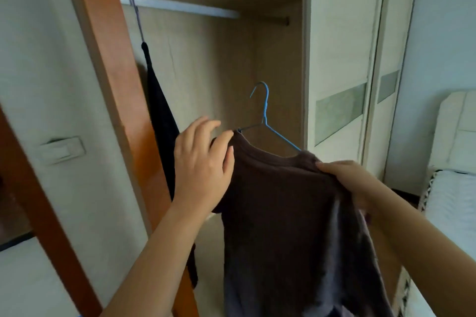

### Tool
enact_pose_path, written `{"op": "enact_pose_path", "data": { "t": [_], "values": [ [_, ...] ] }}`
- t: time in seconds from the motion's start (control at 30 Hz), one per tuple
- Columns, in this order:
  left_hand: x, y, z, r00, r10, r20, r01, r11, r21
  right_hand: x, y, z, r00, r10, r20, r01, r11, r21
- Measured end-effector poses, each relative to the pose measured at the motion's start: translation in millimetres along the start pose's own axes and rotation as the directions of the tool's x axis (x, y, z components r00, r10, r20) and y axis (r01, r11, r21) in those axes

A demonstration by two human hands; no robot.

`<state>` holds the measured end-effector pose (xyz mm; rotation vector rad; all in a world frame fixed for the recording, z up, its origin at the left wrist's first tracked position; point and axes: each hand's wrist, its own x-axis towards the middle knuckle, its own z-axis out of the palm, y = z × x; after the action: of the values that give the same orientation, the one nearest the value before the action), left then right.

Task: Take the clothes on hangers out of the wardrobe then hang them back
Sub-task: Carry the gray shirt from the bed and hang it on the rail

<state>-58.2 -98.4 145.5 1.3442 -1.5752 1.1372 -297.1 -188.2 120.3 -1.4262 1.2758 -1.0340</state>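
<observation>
The brown shirt was out of the wardrobe, held up in front of its open bay, well below the rail. It hung lengthwise, collar at the top and hem dropping out of sight below. Its shoulder line ran left to right and sagged a little toward the right. The blue hanger sat inside the collar with its hook standing upright, the open end curling to the left, touching nothing. The left hand held the shirt's left shoulder where the hanger's end poked out, thumb on the front of the cloth and fingers curled behind. The right hand had its fingers closed round a bunch of fabric at the right shoulder. Inside the wardrobe a black garment hung from a grey hanger at the far left of the rail. A pale sliding door stood to the right of the bay. An orange-brown wooden frame slanted along the left, with a light switch on the wall beside it. A bed with white bedding showed at the right edge of the room.
</observation>
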Motion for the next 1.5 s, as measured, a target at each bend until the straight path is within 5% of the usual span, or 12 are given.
{"op": "enact_pose_path", "data": {
  "t": [0.23,0.47,0.77,1.03,1.5],
  "values": [
    [43,-44,-31,0.970,0.067,-0.233,-0.053,0.996,0.065,44,-68,87,0.956,-0.291,0.021,0.284,0.944,0.167],
    [73,-78,-38,0.950,-0.131,-0.284,0.204,0.948,0.246,111,-124,136,0.893,-0.443,0.078,0.426,0.888,0.173],
    [92,-92,-33,0.866,-0.401,-0.299,0.414,0.910,-0.020,190,-214,174,0.820,-0.570,0.054,0.523,0.783,0.336],
    [89,-94,-26,0.884,-0.353,-0.306,0.417,0.891,0.178,218,-262,213,0.810,-0.582,0.071,0.530,0.779,0.335],
    [89,-100,-22,0.885,-0.315,-0.343,0.398,0.894,0.206,232,-235,244,0.826,-0.548,0.128,0.522,0.831,0.193]
  ]
}}
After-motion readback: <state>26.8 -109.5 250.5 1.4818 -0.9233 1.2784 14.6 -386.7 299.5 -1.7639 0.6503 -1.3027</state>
